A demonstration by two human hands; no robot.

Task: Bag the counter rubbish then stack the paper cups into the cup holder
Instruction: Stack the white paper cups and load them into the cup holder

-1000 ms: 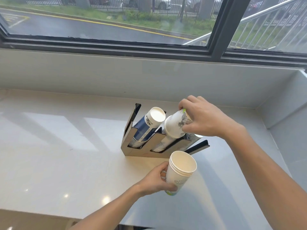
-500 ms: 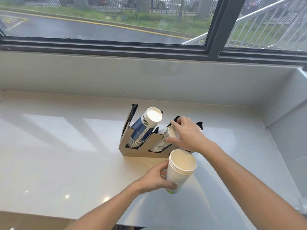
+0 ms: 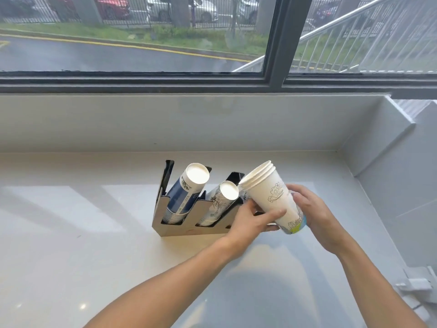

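Cups clamped between left hand and right hand; careless tilt could knock cup holder.

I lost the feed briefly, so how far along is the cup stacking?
Done: the steel cup holder has blue cups and white printed cups in two slots. In hand: left hand and right hand grip a white nested cup stack. Left: slotting it in.

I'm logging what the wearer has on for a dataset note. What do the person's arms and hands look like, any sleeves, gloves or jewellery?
Both forearms are bare right to the frame edge: no sleeves in view. The left hand and right hand wear no gloves, and no rings, watch or bracelet show on the visible sides.
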